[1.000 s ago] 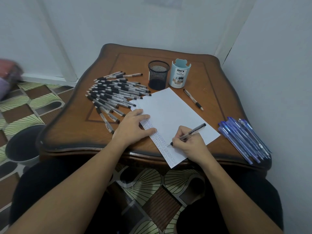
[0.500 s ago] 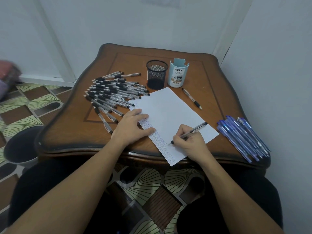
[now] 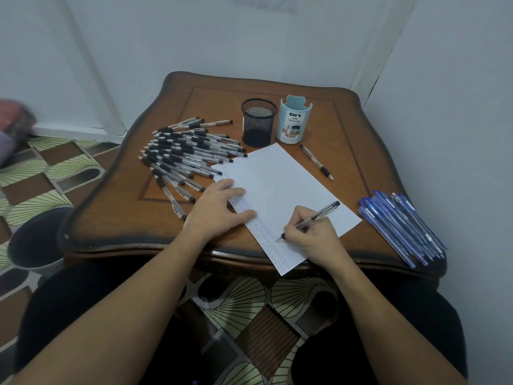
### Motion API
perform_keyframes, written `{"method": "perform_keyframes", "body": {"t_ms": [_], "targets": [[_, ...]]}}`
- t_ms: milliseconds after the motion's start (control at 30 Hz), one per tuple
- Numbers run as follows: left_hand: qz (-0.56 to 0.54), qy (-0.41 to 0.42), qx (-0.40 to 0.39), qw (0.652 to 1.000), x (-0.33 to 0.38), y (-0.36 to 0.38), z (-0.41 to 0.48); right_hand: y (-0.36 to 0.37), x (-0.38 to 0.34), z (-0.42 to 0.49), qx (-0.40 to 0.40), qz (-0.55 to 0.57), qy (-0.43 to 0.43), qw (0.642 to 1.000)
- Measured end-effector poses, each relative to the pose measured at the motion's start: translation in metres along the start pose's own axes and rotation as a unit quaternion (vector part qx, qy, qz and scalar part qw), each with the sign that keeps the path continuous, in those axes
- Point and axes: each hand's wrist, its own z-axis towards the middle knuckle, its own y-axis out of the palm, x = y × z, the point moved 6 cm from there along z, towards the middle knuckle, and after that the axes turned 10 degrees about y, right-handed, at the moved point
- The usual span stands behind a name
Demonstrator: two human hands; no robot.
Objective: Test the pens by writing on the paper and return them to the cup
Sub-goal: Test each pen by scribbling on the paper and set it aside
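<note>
A white sheet of paper [image 3: 280, 187] lies slanted on the wooden table [image 3: 122, 218], with a column of small blue marks down its left edge. My right hand [image 3: 313, 237] grips a clear black-grip pen [image 3: 319, 215], its tip touching the paper near the lower marks. My left hand [image 3: 219, 209] rests flat on the sheet's left edge. A black mesh cup [image 3: 258, 122] and a light blue cup [image 3: 294, 120] labelled DIY stand at the back. A big pile of black pens [image 3: 183, 154] lies on the left.
One black pen [image 3: 316, 162] lies alone right of the paper. Several blue pens [image 3: 399, 226] are heaped at the table's right edge by the wall. A dark bin [image 3: 36, 240] stands on the patterned floor to the left.
The pen tip has shifted only slightly along the column of marks. My left hand has stayed on the paper.
</note>
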Motion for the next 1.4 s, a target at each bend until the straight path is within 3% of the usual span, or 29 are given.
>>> {"method": "perform_keyframes", "body": {"t_ms": [833, 1000, 1067, 1200, 1400], "targets": [[-0.001, -0.001, -0.004, 1.0, 0.0, 0.0, 0.0, -0.003, 0.001, 0.002, 0.02, -0.008, 0.026, 0.999], [-0.004, 0.001, -0.003, 1.0, 0.0, 0.0, 0.0, -0.013, 0.005, 0.01, 0.031, 0.243, 0.099, 0.965], [-0.002, 0.001, -0.003, 1.0, 0.0, 0.0, 0.0, -0.014, 0.006, 0.012, 0.016, 0.288, 0.1, 0.952], [-0.004, 0.0, -0.003, 1.0, -0.001, 0.001, 0.0, -0.015, 0.006, 0.015, -0.018, 0.306, 0.089, 0.948], [-0.003, 0.0, -0.004, 1.0, -0.003, 0.002, 0.001, -0.012, 0.007, 0.018, -0.039, 0.229, 0.1, 0.968]]}}
